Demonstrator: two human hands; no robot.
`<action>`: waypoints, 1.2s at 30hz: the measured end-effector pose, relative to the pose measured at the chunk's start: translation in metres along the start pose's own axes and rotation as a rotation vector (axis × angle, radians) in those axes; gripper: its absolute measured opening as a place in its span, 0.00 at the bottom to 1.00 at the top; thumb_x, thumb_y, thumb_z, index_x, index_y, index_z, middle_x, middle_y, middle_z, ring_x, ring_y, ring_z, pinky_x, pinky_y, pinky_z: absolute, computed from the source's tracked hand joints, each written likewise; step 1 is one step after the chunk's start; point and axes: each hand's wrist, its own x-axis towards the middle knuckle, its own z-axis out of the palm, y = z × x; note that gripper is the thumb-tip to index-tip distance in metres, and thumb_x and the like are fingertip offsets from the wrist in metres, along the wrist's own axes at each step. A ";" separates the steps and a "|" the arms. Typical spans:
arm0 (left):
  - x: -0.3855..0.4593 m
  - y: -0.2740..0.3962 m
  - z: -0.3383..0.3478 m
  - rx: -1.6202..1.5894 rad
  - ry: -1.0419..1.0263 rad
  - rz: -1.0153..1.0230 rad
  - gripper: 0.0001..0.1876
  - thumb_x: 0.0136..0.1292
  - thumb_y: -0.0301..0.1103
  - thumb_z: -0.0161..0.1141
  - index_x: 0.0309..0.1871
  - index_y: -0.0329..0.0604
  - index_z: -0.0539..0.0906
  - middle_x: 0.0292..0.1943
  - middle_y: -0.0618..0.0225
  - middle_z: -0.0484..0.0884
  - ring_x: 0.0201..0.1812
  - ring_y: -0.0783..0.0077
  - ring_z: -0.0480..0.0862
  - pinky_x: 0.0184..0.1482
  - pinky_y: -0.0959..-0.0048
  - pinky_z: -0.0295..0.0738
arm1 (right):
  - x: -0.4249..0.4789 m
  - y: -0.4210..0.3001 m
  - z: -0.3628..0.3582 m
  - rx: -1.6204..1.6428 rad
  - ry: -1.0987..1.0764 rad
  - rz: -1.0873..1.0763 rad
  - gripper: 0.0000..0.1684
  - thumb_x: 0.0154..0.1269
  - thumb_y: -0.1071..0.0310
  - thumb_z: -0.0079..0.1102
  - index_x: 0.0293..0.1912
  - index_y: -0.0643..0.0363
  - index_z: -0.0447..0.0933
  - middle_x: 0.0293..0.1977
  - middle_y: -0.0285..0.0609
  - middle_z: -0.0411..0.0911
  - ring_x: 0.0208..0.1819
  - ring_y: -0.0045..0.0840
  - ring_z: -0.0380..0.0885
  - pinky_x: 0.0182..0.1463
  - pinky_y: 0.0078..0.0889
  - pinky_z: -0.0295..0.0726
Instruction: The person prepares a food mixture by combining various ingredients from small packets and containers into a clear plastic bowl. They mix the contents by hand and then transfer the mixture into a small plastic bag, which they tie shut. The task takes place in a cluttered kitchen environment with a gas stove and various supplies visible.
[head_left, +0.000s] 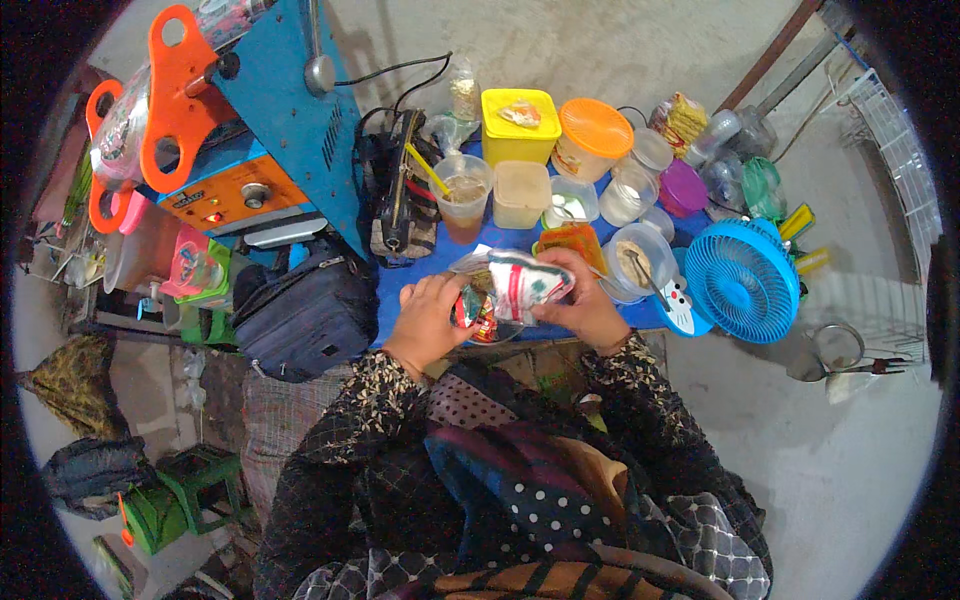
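My right hand (581, 296) grips a white plastic packet (523, 286) printed in red and green, tilted over the table's near edge. Close beside it, my left hand (431, 313) has its fingers curled against a small green and red sachet (468, 306). Under the packet are more printed sachets (486, 324), partly hidden, in what looks like a clear container. Just beyond my right hand lies an orange-topped tub (574, 244). A clear tub of pale powder (637, 259) with a spoon stands to its right.
On the blue tabletop (405, 289) stand an iced drink (463, 196), a yellow box (520, 127) and an orange-lidded tub (596, 135). A blue fan (742, 281) is at the right edge. Leftward sit a dark bag (307, 315) and a blue cup-sealing machine (300, 142).
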 end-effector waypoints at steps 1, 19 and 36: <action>0.001 0.002 -0.004 0.016 -0.016 -0.001 0.35 0.40 0.42 0.70 0.55 0.46 0.70 0.51 0.60 0.72 0.55 0.57 0.69 0.53 0.58 0.59 | 0.002 0.009 -0.001 -0.112 -0.037 -0.080 0.36 0.48 0.74 0.68 0.56 0.56 0.62 0.45 0.34 0.68 0.47 0.22 0.70 0.54 0.25 0.69; -0.016 0.012 -0.004 -0.020 0.020 -0.041 0.39 0.35 0.48 0.73 0.52 0.44 0.69 0.50 0.60 0.71 0.57 0.55 0.66 0.57 0.57 0.56 | -0.014 0.049 0.054 -0.755 0.187 -0.171 0.28 0.47 0.68 0.67 0.48 0.60 0.66 0.40 0.51 0.73 0.43 0.47 0.74 0.44 0.40 0.74; -0.015 0.010 0.003 -0.028 0.069 -0.029 0.41 0.32 0.45 0.75 0.51 0.39 0.68 0.49 0.55 0.71 0.53 0.50 0.69 0.56 0.58 0.62 | -0.018 0.047 0.045 -0.732 0.156 -0.309 0.26 0.45 0.68 0.66 0.46 0.61 0.67 0.44 0.50 0.72 0.46 0.45 0.71 0.48 0.42 0.69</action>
